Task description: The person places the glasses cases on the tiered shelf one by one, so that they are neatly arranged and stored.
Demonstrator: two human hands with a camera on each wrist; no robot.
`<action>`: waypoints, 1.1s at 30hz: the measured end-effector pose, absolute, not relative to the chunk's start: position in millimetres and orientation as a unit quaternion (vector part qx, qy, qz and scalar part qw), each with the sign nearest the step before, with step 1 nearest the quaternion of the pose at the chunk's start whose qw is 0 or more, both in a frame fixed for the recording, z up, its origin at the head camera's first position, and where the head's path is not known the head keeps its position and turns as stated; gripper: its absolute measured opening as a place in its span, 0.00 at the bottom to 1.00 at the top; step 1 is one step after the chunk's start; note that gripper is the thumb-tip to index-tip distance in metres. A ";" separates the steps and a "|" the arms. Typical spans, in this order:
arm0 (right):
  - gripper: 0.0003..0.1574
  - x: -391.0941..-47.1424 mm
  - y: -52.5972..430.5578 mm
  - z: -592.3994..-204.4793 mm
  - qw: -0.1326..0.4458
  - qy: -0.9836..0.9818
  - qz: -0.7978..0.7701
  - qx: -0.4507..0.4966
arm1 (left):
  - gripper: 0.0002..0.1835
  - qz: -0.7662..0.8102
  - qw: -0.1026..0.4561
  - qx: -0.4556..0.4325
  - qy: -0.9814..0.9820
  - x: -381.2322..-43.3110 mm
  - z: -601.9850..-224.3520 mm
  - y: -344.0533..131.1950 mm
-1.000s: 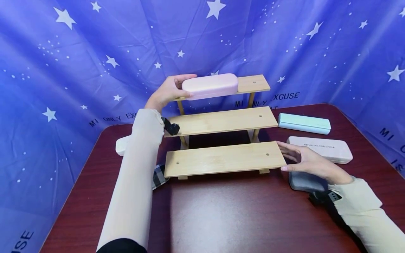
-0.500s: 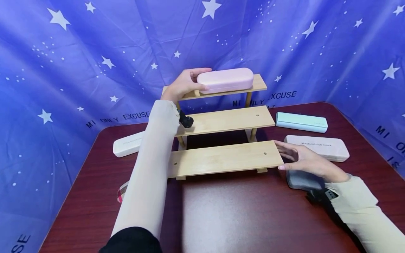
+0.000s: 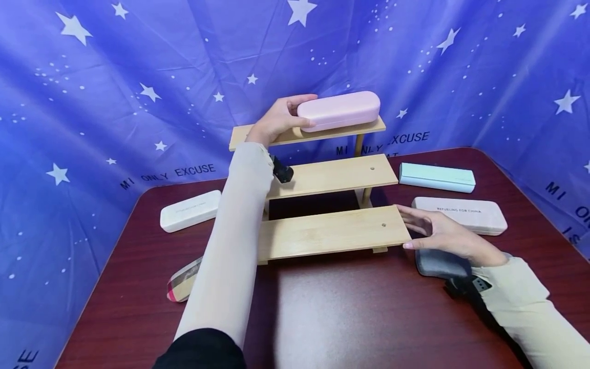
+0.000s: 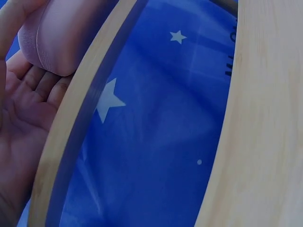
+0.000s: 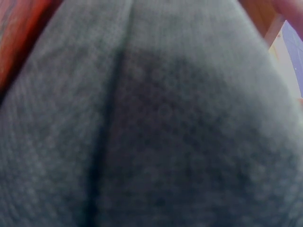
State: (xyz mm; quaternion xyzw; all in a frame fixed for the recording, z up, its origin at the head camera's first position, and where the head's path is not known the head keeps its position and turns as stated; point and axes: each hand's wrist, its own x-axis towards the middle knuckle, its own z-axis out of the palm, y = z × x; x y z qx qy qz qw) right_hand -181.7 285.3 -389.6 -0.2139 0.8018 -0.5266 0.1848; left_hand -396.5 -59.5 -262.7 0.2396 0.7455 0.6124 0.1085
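Note:
In the head view, my left hand [image 3: 279, 120] grips the left end of a pink glasses case [image 3: 341, 111], thumb along its front and fingers behind. The case lies lengthwise close over the top board of a three-tier wooden shelf rack [image 3: 336, 233], its right end slightly raised. The left wrist view shows the rounded end of the pink glasses case [image 4: 71, 35] against the palm, beside the board's edge. My right hand [image 3: 444, 238] holds the right end of the lowest board, thumb at the front corner and fingers at the back corner.
A mint case [image 3: 437, 177] and a white lettered case [image 3: 479, 215] lie right of the rack. A dark grey case [image 3: 442, 264] sits under my right hand. On the left are another white case [image 3: 190, 210] and a plaid case [image 3: 182, 287], partly behind my left sleeve. A starry curtain hangs behind.
My left hand has moved the pink glasses case rightward along the top board and slightly up in view. My right hand keeps its place at the lowest board's end.

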 end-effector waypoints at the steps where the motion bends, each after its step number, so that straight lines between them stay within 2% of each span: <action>1: 0.54 -181.9 285.3 -389.5 0.185 0.803 -0.526 -0.212 | 0.36 0.614 0.109 0.241 0.744 -397.2 -262.7 -58.0; 14: 0.53 -182.2 285.6 -391.3 0.186 0.794 -0.535 -0.219 | 0.34 0.629 0.131 0.227 0.732 -401.6 -263.9 -55.8; 27: 0.53 -180.4 286.1 -390.6 0.187 0.796 -0.535 -0.212 | 0.39 0.580 0.139 0.239 0.766 -398.9 -259.1 -53.4; 33: 0.53 -181.0 286.3 -389.6 0.188 0.800 -0.530 -0.211 | 0.40 0.607 0.132 0.245 0.745 -393.9 -258.2 -64.3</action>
